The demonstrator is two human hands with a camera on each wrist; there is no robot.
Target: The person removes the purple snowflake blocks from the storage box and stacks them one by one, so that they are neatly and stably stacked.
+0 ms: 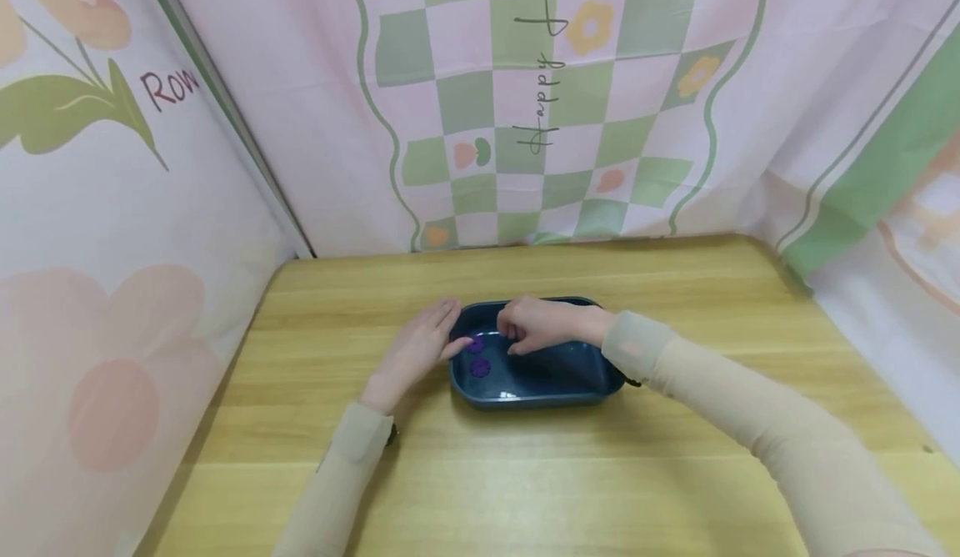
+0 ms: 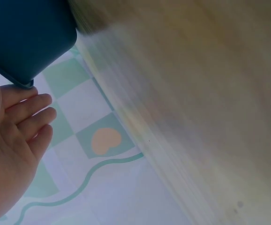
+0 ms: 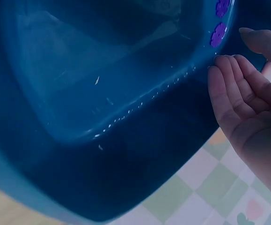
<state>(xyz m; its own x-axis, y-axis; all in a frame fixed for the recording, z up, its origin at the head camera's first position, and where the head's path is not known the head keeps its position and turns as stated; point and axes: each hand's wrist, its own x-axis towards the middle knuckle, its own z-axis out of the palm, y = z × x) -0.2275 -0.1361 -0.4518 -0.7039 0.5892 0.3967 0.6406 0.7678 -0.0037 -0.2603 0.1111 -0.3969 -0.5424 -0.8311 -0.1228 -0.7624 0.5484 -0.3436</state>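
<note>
A dark blue rectangular tray (image 1: 555,403) with rounded corners and raised walls sits on the wooden table. Two small purple flower-shaped pieces (image 1: 480,368) lie at the left end of its floor; in the right wrist view the purple pieces (image 3: 218,35) show lobed edges. Against the tray's left rim rests my left hand (image 1: 416,344), fingers fairly straight along the outside and thumb reaching over the rim beside the farther piece. Over the tray's interior hovers my right hand (image 1: 547,323), fingers bent loosely. The right wrist view shows its thumb apart from the fingers and nothing between them.
The light wooden table (image 1: 360,290) extends around the tray. A patterned curtain (image 1: 555,123) hangs along its back edge, with more printed cloth (image 1: 112,290) at the left and the right.
</note>
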